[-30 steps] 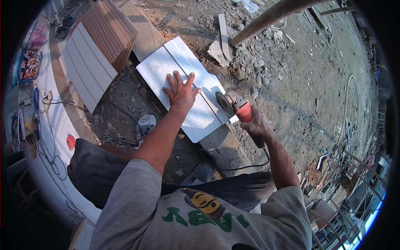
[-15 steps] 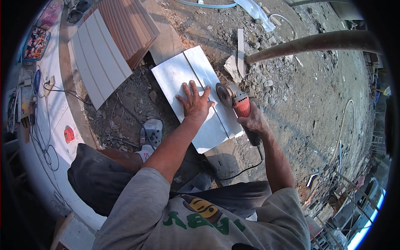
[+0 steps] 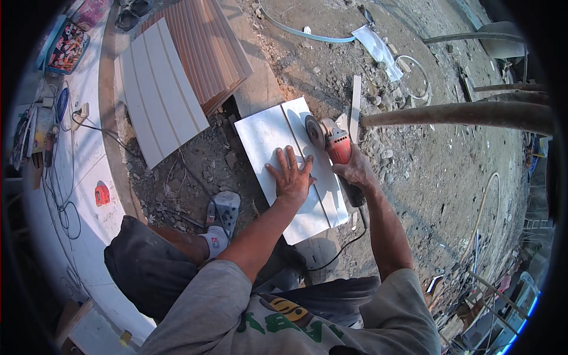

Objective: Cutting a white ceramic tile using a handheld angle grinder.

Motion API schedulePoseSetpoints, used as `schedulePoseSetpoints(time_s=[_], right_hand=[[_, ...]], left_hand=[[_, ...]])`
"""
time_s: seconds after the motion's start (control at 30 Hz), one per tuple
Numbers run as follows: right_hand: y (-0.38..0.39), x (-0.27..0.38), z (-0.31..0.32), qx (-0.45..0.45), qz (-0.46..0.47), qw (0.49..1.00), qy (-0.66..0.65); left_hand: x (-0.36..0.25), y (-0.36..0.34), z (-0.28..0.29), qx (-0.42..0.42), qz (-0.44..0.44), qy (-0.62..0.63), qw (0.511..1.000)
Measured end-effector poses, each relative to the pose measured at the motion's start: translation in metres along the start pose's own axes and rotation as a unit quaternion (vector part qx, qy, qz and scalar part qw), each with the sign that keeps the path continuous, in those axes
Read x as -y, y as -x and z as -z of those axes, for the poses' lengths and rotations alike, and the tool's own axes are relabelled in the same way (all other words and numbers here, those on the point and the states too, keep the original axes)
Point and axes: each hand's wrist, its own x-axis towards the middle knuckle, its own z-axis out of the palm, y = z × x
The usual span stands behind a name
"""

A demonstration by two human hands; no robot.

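My left hand (image 3: pixel 292 180) lies flat with fingers spread on a white tile (image 3: pixel 260 131), pressing near its middle. A thin dark line runs lengthwise down the tile, right of my fingers. My right hand (image 3: pixel 357 170) grips a red and black angle grinder (image 3: pixel 339 151) around its body at the tile's right side. Its round disc (image 3: pixel 315 131) stands over the tile's far right part, beyond my left fingertips. Whether the disc touches the surface, I cannot tell. The grinder's black cord (image 3: pixel 346 245) curves back toward my legs.
Stacked brown ribbed tiles (image 3: pixel 198 50) lie far left, a pale striped tile (image 3: pixel 161 94) leaning on them. A red tape measure (image 3: pixel 102 193) rests on the white ledge at left. A thick pole (image 3: pixel 455 116) reaches in from the right over rubble. My foot (image 3: pixel 224 208) is left of the tile.
My right hand has moved the grinder farther along the tile, toward its far end. My left hand stays at the same spot on the tile. The whole view has shifted.
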Motion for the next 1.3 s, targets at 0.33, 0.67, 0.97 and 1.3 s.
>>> schedulePoseSetpoints(time_s=[0.33,0.67,0.97,1.3], right_hand=[[-0.058,0.072,0.004,0.016,-0.010,0.999,-0.030],[-0.076,0.114,0.002,-0.060,-0.011,0.998,-0.012],[0.093,0.011,0.061,-0.162,-0.040,0.958,-0.232],[0.220,-0.104,0.064,-0.193,-0.106,0.878,-0.425]], left_hand=[[0.016,-0.007,0.003,-0.027,-0.013,-0.002,1.000],[0.022,-0.007,0.004,-0.005,-0.020,-0.044,0.999],[-0.033,-0.002,-0.005,-0.017,0.001,0.019,1.000],[-0.107,-0.001,-0.026,-0.059,0.172,0.012,0.983]])
